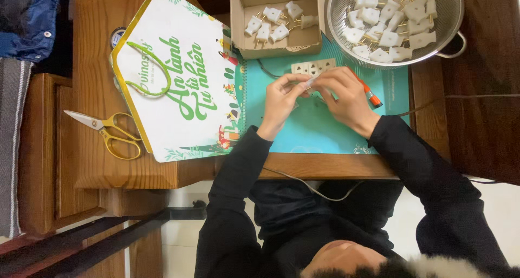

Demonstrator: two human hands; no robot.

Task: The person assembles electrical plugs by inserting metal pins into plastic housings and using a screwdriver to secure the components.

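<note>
My left hand [279, 102] and my right hand [346, 96] meet over a teal mat [314, 132]. Together their fingertips pinch a small white plug [309, 83]. An orange-handled tool [371, 97] sticks out from behind my right hand; whether that hand grips it I cannot tell. Just beyond the fingers lies a white power strip [314, 67]. Both arms wear black sleeves.
A cardboard box [238, 18] holds several white plugs, and a metal colander [452, 12] at the top right holds several more. A white and green paper bag [173, 77] lies to the left, gold-handled scissors [108, 129] beyond it. A thin cable [309, 187] hangs over the wooden table's edge.
</note>
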